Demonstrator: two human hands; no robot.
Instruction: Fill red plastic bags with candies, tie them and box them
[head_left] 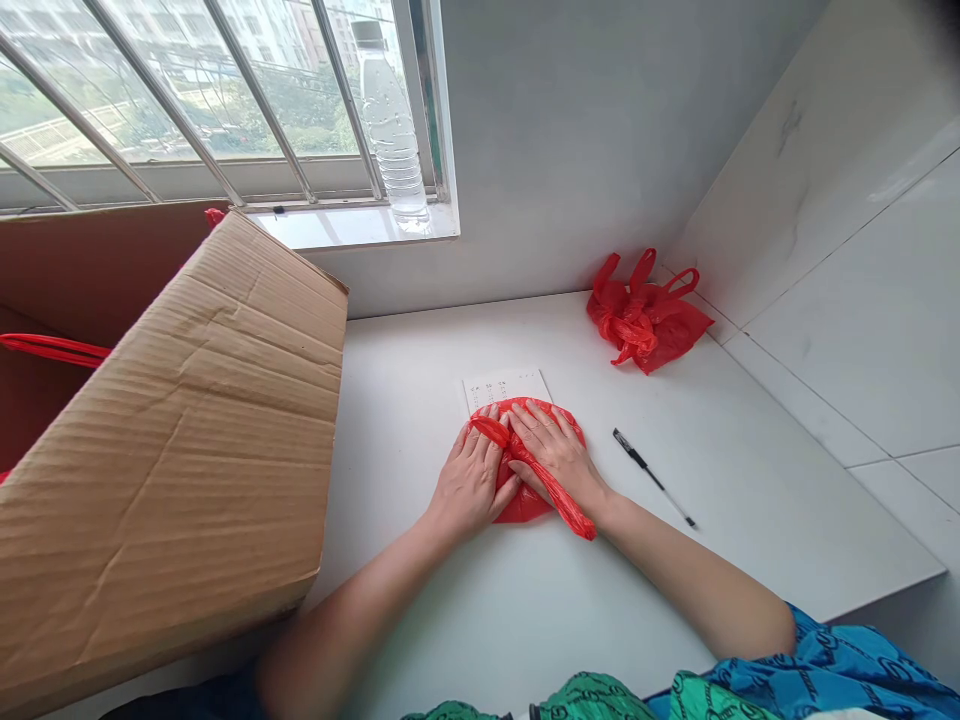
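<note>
A red plastic bag point(525, 507) lies on the white table, with its twisted neck stretching diagonally toward my right wrist. My left hand point(469, 478) rests flat on the bag's left side, fingers extended. Over the upper right part of the bag, my right hand point(559, 455) is spread palm down. What the bag contains is hidden. Partly covered by the bag's far edge is a white paper point(506, 385) with small handwriting on it. To the right of my right hand lies a black-capped pen point(654, 478), touched by neither hand.
A large open cardboard box point(225, 430) stands at the left, with red plastic inside. More red plastic bags point(649, 315) sit at the table's back right corner. A clear water bottle point(397, 140) stands on the windowsill point(337, 228). A tiled wall point(847, 330) borders the right side.
</note>
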